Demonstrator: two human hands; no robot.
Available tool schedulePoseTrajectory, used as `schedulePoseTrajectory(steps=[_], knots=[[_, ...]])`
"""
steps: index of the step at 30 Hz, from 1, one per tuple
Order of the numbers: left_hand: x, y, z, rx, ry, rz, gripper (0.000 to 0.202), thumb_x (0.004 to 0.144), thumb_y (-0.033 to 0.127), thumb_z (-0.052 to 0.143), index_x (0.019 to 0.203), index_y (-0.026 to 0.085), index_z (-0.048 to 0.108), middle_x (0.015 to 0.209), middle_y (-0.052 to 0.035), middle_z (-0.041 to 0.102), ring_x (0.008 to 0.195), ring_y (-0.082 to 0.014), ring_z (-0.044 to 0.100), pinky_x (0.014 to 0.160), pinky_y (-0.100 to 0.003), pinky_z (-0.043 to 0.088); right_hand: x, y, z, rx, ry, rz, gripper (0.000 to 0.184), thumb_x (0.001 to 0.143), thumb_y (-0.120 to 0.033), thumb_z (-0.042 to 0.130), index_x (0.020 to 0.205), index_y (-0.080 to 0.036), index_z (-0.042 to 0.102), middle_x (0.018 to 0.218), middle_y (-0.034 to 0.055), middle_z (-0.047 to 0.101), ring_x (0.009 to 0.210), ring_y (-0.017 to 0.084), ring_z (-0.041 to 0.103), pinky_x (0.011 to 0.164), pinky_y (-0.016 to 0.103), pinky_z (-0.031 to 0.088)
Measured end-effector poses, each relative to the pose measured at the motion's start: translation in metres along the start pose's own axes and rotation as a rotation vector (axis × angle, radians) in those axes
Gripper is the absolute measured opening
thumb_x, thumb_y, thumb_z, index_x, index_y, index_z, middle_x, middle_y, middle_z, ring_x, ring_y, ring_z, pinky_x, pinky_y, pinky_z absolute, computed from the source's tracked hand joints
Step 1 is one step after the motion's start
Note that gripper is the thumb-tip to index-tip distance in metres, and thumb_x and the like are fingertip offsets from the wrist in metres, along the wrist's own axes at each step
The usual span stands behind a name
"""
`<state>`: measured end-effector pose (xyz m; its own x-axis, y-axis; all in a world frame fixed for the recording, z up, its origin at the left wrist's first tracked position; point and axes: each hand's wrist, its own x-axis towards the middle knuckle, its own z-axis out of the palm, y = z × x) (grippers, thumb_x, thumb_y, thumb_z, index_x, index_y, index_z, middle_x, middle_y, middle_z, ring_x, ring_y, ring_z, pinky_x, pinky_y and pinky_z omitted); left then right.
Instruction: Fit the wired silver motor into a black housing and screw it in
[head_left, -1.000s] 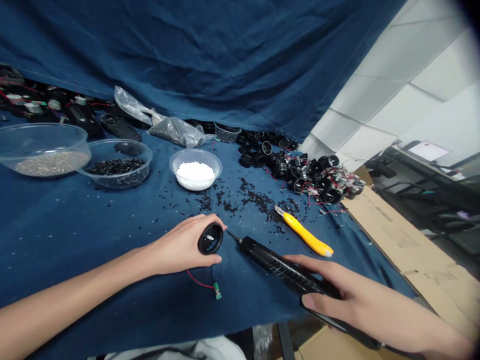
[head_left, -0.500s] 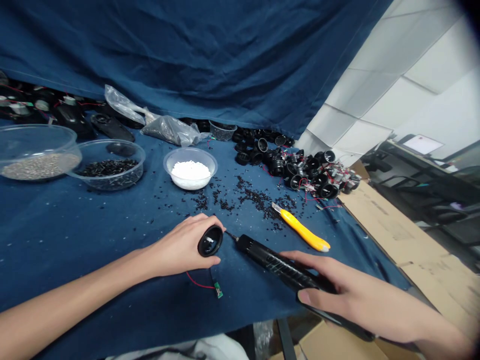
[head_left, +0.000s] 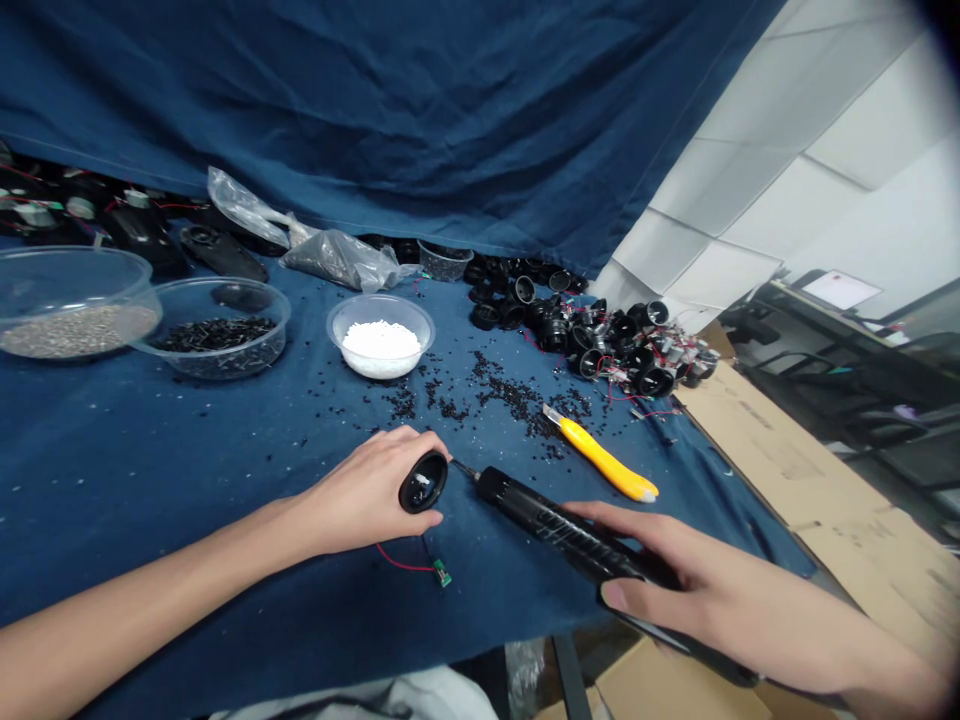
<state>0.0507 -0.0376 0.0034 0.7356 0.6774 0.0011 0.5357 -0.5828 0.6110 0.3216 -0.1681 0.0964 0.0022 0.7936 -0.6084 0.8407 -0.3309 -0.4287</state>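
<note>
My left hand [head_left: 367, 490] is closed round a small black round part [head_left: 423, 482], its open face turned to the right. A red wire with a tiny green board [head_left: 442, 575] trails from the part onto the blue cloth [head_left: 150, 480]. My right hand [head_left: 697, 590] grips a black electric screwdriver [head_left: 555, 530] lying low over the cloth. Its thin bit [head_left: 463, 470] points left and reaches the rim of the round part.
A yellow utility knife [head_left: 604, 460] lies just beyond the screwdriver. Clear bowls hold white pellets [head_left: 381, 338], black screws [head_left: 217, 332] and grey bits [head_left: 71, 325]. A heap of black round parts with wires [head_left: 600, 345] sits at the back right, and small black pieces are scattered mid-table. Cardboard [head_left: 795, 470] lies to the right.
The screwdriver's bit has moved a little left, closing up to the round part. Both hands otherwise hold their places; the view has shifted slightly.
</note>
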Motion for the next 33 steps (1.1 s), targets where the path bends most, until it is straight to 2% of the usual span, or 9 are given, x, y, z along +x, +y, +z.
schedulePoseTrajectory(steps=[15,25,33], knots=[[0.0027,0.0004,-0.0006,-0.072,0.004,-0.031,0.043,0.071,0.033,0.070,0.111,0.025,0.056,0.109,-0.0009,0.061,0.108,-0.0236,0.054,0.095,-0.036,0.040,0.0000,0.0035,0.0032,-0.015,0.010,0.002,0.067,0.081,-0.063,0.054,0.142,-0.037,0.042,0.143,-0.0039,0.048,0.129,0.028,0.046,0.109,0.038,0.039],[-0.0004,0.0001,0.0023,-0.065,0.012,-0.020,0.040,0.072,0.032,0.068,0.109,0.025,0.055,0.107,0.0002,0.061,0.105,-0.0228,0.055,0.091,-0.035,0.040,-0.0003,-0.0020,0.0038,-0.008,0.024,-0.016,0.066,0.082,-0.061,0.055,0.142,-0.036,0.042,0.142,-0.0029,0.048,0.129,0.028,0.045,0.109,0.039,0.039],[0.0001,-0.0006,0.0043,-0.056,0.021,-0.025,0.041,0.073,0.033,0.068,0.110,0.025,0.054,0.108,-0.0011,0.061,0.106,-0.0241,0.055,0.092,-0.036,0.040,-0.0035,0.0054,0.0046,-0.011,0.012,0.015,0.067,0.082,-0.061,0.053,0.143,-0.035,0.042,0.143,-0.0026,0.048,0.129,0.028,0.045,0.110,0.038,0.038]])
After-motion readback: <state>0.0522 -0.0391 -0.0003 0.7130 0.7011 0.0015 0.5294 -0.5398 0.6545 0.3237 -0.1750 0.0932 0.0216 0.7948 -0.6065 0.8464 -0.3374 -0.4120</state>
